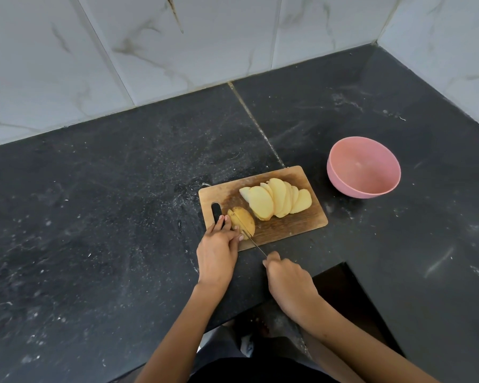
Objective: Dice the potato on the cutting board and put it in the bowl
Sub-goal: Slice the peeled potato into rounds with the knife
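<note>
The fingers of the left hand (217,248) are curled together, their tips pressing on the left side of the potato end piece (242,221), holding it down on the near left part of the wooden cutting board (293,226). The right hand (288,280), nearer and to the right, is curled around the handle of a knife (250,237); the handle itself is hidden inside the grip. The thin blade runs from that hand up and to the left, cutting into the end piece, which still has its skin. To the right on the board, a fanned row of pale potato slices (277,201) lies overlapping. The board has a slot handle at its left end. A pink bowl (343,183) stands on the dark stone counter (94,217), just beyond the board's far right corner, apart from it. White marbled tiles (177,37) line the far wall.
</note>
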`<state>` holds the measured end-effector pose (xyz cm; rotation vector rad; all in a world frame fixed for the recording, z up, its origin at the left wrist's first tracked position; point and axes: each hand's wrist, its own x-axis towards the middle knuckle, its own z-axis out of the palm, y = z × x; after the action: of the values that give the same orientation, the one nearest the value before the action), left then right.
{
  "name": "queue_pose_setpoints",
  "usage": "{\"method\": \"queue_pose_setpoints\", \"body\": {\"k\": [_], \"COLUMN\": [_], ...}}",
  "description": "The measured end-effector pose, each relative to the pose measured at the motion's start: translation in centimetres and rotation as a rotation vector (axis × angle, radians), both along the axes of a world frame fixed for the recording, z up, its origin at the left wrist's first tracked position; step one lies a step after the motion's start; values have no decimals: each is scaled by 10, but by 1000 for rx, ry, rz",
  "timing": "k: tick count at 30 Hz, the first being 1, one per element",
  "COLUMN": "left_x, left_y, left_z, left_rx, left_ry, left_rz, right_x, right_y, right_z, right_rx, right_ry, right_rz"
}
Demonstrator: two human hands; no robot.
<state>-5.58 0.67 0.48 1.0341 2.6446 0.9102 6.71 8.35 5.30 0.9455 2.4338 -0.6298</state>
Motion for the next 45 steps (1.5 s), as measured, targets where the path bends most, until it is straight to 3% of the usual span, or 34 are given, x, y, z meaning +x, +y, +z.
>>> {"method": "queue_pose_setpoints", "body": {"k": [6, 13, 31, 45], "left_x": [2, 0, -1, 4], "left_y": [-1, -2, -4, 1], "left_z": [0, -5, -8, -13], "left_rx": [28, 66, 105, 99], "left_ry": [24, 25, 13, -32], "left_rz": [3, 3, 3, 92], "right_x": [21, -8, -62, -28], "right_y": [1, 3, -5, -4], "right_z": [2, 17, 8, 2], "right_rx": [-2, 30, 83, 43], "right_ry": [26, 201, 44, -1], "right_rz": [6, -50, -56, -25]}}
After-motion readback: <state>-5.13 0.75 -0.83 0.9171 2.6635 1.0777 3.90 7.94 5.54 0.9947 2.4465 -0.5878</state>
